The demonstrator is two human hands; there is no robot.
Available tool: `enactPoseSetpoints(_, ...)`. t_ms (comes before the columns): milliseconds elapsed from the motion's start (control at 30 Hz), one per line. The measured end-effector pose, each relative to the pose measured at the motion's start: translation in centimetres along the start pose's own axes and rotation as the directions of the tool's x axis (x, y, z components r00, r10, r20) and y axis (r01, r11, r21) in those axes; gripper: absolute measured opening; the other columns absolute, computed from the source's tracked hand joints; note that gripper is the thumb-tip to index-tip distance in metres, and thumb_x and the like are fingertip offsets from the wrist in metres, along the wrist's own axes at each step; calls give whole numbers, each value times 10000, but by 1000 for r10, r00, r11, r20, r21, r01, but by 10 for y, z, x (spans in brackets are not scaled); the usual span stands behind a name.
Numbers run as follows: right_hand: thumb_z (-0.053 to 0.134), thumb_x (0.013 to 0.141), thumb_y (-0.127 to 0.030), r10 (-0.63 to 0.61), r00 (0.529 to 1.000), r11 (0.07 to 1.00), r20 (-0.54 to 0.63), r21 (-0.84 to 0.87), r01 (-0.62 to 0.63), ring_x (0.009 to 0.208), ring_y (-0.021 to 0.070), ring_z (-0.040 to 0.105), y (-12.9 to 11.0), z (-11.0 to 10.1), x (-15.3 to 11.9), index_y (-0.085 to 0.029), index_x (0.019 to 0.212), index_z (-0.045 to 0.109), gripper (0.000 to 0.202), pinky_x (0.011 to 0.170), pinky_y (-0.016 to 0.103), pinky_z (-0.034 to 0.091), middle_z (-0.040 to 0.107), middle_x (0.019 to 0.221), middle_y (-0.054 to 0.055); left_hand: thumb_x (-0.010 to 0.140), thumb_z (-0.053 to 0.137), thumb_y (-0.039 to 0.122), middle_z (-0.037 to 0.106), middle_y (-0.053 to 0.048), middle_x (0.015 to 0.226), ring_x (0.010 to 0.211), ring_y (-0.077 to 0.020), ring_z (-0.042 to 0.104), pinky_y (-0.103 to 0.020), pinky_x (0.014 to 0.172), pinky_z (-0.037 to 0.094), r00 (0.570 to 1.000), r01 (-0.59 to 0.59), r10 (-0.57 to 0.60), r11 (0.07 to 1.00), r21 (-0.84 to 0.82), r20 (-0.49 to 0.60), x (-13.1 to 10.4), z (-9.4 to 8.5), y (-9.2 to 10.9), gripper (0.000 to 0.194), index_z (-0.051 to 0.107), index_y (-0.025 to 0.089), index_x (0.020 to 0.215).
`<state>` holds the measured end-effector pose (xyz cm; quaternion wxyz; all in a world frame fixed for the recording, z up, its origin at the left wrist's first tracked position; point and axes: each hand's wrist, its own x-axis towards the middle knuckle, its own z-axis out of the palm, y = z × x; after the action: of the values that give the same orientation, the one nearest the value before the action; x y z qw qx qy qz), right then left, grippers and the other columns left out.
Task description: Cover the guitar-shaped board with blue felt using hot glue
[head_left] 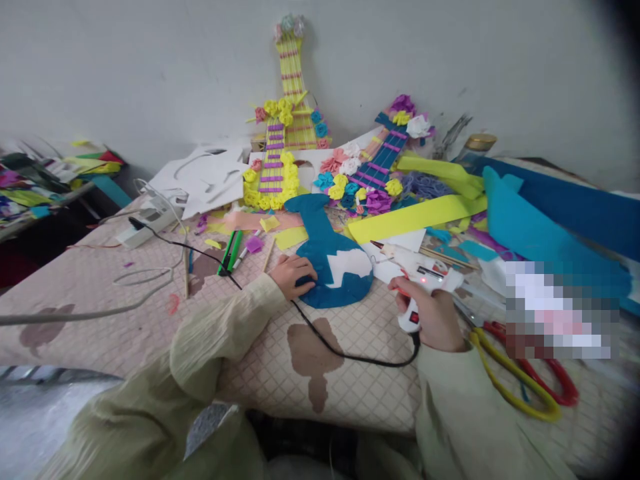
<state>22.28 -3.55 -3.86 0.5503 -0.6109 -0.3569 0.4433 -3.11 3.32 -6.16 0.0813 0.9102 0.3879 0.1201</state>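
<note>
In the head view a blue guitar-shaped paper cutout (320, 233) lies on the table, with a white patch (350, 265) bare on its round body. My left hand (293, 276) is at the left edge of that body, fingers bent over the paper and thumb close to them. To the right, my right hand (434, 313) is wrapped around a white hot glue gun (411, 316). Its nozzle points left, just beyond the cutout's right side, and a small red light shows on it. A black cord (345, 353) runs from the handle across the table, passing by my left hand.
Decorated paper guitars, one yellow (271, 160) and one blue (380, 157), stand at the back. Scissors (520, 373) lie right of my right hand. A green cutter (231, 253) and a power strip (150, 220) are on the left. Yellow paper strips (420, 217) lie behind the glue gun.
</note>
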Motion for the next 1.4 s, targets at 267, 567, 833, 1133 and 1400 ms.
enactPoseSetpoints(267, 644, 631, -329, -25, 1000, 1000, -13, -6, 25, 351, 70, 363, 4, -1, 1, -150, 576, 585, 197, 332, 205, 224, 451, 385, -42, 802, 480, 355, 635, -38, 962, 897, -184, 540, -356, 783, 274, 999, -5, 5, 1000, -6, -32, -2, 0, 2, 212, 635, 217, 845)
enactPoseSetpoints(567, 596, 706, -408, -28, 957, 988, 290, -140, 71, 418, 96, 389, 3, -4, -14, -165, 701, 607, 244, 397, 227, 270, 434, 425, -38, 792, 464, 337, 638, -43, 921, 885, -182, 535, -356, 812, 293, 993, -26, 16, 996, -86, -114, -4, 10, -3, 212, 629, 204, 785)
enactPoseSetpoints(833, 541, 745, -466, 248, 893, 910, 376, -406, -81, 403, 95, 376, 1, 12, -50, -166, 801, 596, 310, 392, 219, 284, 431, 435, -46, 767, 474, 275, 631, -28, 880, 843, -165, 522, -344, 807, 304, 977, -58, 26, 987, -147, -210, -3, 21, -7, 171, 596, 189, 684)
enactPoseSetpoints(1133, 540, 729, -494, 329, 895, 901, 301, -385, -201, 512, 118, 477, 9, 34, -48, -150, 718, 615, 353, 415, 211, 315, 540, 517, 5, 739, 500, 247, 616, -30, 917, 864, -174, 512, -347, 813, 304, 980, -22, -27, 969, -246, -196, -2, 24, -9, 123, 592, 181, 692)
enactPoseSetpoints(1400, 551, 748, -438, 283, 903, 927, 323, -334, -171, 499, 110, 490, 11, 42, -43, -147, 669, 582, 303, 475, 226, 353, 573, 575, 8, 729, 496, 238, 612, -37, 927, 870, -180, 507, -350, 800, 303, 983, -39, -11, 963, -267, -181, -1, 26, -12, 120, 591, 176, 689)
